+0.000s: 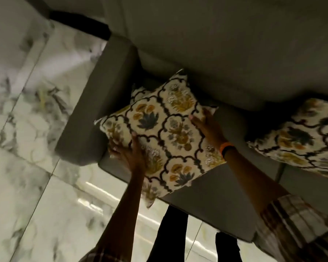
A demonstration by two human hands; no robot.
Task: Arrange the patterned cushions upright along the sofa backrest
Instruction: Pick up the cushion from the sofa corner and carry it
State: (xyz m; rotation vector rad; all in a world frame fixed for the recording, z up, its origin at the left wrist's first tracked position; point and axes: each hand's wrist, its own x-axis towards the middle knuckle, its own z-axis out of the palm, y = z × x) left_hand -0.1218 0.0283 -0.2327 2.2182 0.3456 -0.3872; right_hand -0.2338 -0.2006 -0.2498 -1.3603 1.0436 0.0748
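A cream cushion (165,129) with dark lattice and yellow flowers is held tilted over the left end of the grey sofa seat (212,201), its far corner near the backrest (216,59). My left hand (127,150) grips its near-left edge. My right hand (206,123) grips its right edge; an orange band is on that wrist. A second cushion edge (138,93) shows just behind the held one. Another patterned cushion (301,137) lies at the right against the backrest.
The sofa's grey left armrest (97,106) stands beside the held cushion. A glossy white marble floor (36,167) spreads to the left and front. My dark-trousered legs (170,233) stand at the seat's front edge.
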